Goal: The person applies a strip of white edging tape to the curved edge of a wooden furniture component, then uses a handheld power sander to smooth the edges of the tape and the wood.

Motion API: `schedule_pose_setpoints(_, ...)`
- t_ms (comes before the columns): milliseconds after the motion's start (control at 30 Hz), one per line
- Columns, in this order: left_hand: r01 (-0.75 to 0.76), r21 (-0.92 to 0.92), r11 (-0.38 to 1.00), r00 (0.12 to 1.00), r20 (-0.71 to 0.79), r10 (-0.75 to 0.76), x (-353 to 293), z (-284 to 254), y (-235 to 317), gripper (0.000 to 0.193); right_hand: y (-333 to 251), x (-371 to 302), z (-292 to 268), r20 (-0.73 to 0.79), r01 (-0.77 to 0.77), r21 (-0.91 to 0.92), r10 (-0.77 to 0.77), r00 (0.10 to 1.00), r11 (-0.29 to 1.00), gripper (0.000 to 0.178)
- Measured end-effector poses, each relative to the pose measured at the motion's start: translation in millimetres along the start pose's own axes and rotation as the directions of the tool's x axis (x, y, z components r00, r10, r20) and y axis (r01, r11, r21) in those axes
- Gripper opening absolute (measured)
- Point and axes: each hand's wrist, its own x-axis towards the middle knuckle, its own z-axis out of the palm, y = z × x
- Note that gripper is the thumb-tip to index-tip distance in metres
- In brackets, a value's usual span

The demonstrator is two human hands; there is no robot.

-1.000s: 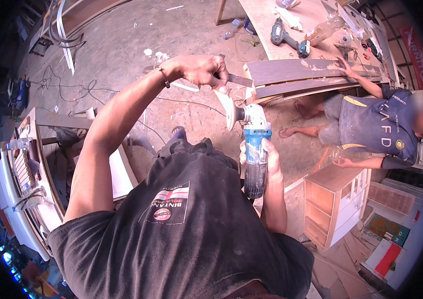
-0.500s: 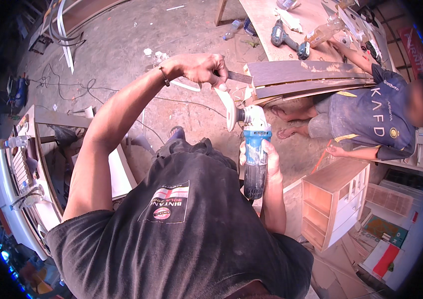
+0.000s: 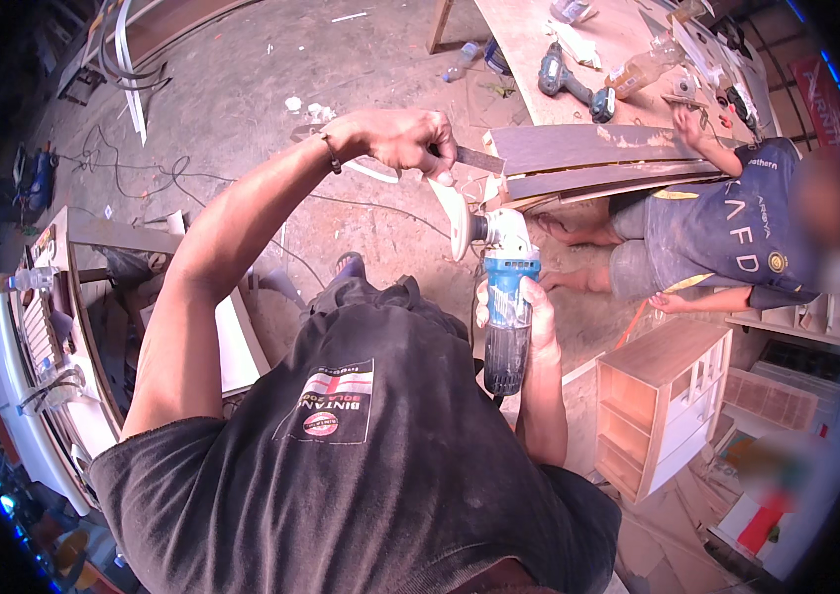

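Note:
My left hand [image 3: 408,142] is closed at the upper middle, pinching the top end of a pale, curved piece [image 3: 448,202], seemingly wood. The piece hangs down to the round disc of a blue and black angle grinder [image 3: 511,262]; whether they touch, I cannot tell. My right hand [image 3: 540,313] is wrapped round the grinder's body, which stands roughly upright in the view. A dark flat strip [image 3: 480,159] shows just right of my left hand; whether I hold it is hidden by my fingers.
Curved brown boards [image 3: 588,148] lie beyond the grinder. A co-worker [image 3: 737,218] is at the right by a workbench [image 3: 519,59] bearing a cordless drill [image 3: 569,81] and bottles. A small wooden cabinet [image 3: 653,406] stands at lower right. Cables [image 3: 182,178] run over the floor.
My hands, the pale piece and the grinder hold almost the same place. The co-worker's far hand has left the bottle area and come nearer the boards.

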Motion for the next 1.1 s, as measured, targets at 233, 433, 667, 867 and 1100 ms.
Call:
schedule_pose_setpoints(233, 0.054, -0.056, 0.997, 0.999, 0.013, -0.053, -0.6, 3.0, -2.1, 0.032, -2.3, 1.2, 1.2, 0.013, -0.002, -0.001, 0.002, 1.000, 1.000, 0.067)
schedule_pose_setpoints(433, 0.051, 0.007, 0.999, 0.999, 0.010, -0.051, -0.6, 3.8, 3.6, 0.033, -2.6, -0.1, 3.7, -0.010, -0.024, 0.045, 0.025, 1.000, 0.999, 0.067)
schedule_pose_setpoints(667, 0.040, -0.011, 0.999, 0.999, 0.017, -0.040, -0.5, 7.8, 3.9, 0.032, -6.2, 1.1, 4.2, 0.017, -0.049, 0.024, 0.049, 0.999, 0.998, 0.066)
schedule_pose_setpoints(867, 0.049, -0.014, 0.999, 0.999, 0.019, -0.048, -0.8, 7.4, 4.6, 0.033, -4.9, -0.5, 6.7, -0.024, -0.052, 0.070, 0.053, 0.998, 0.996, 0.065)
schedule_pose_setpoints(1100, -0.007, -0.050, 0.999, 1.000, 0.024, 0.008, 1.4, 5.0, -1.6, 0.033, -3.8, -1.4, 4.8, -0.023, -0.039, 0.055, 0.040, 0.999, 0.998, 0.063)
